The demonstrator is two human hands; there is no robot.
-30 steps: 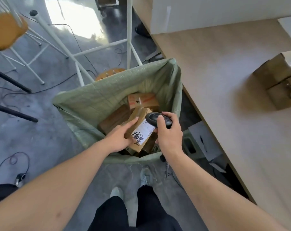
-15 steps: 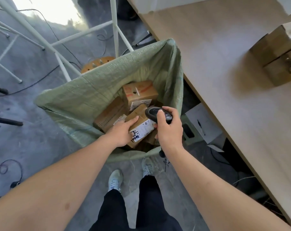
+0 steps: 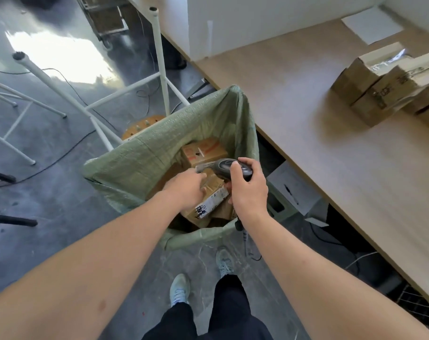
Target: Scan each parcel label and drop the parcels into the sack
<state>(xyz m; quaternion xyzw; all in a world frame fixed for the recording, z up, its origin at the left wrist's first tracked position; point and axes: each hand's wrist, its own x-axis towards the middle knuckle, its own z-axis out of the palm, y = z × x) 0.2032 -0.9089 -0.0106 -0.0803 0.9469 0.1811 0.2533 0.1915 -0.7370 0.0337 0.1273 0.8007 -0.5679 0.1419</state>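
A green woven sack stands open on the floor and holds several cardboard parcels. The top parcel is a brown box with a white label and black scribbles. My left hand lies over its upper left part, back towards the camera. Whether the fingers grip the box is hidden. My right hand grips a dark handheld scanner just above the parcel at the sack's right side. Another parcel with red print lies deeper in the sack.
To the right runs a light wooden table with several more cardboard parcels at its far right. An upturned white-legged stool stands behind the sack. Cables cross the grey floor. A white box sits under the table.
The labelled parcel has sunk lower into the sack with my left hand turning over on top of it. My right hand keeps the scanner beside it. The view has tilted up towards the table.
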